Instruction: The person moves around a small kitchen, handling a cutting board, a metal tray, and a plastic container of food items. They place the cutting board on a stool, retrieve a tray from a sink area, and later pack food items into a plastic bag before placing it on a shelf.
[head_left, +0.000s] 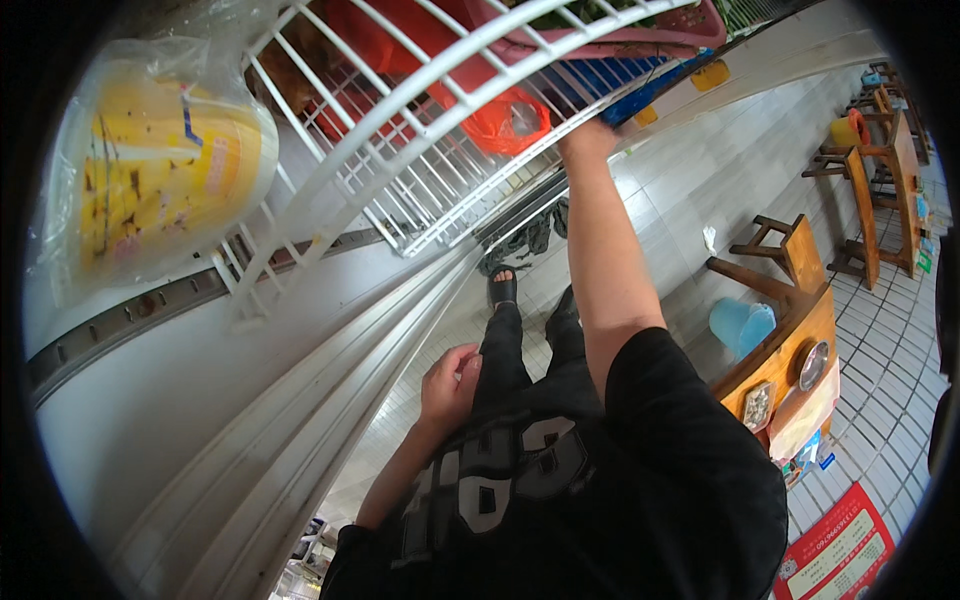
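Inside an upright refrigerator, my right hand reaches to the front edge of a white wire shelf; its fingers are hidden behind dark and blue things, so its grip cannot be seen. Just left of it lies a red plastic bag, its mouth gathered around something pale. A blue container and a pink plastic basket with greens stand beyond. My left hand hangs by my thigh with its fingers curled; whether anything is inside them is hidden.
A yellow tub in clear plastic stands at left. The white door gasket edge runs close beside my left arm. To the right are a wooden table with dishes, wooden stools and a light-blue bucket on the floor.
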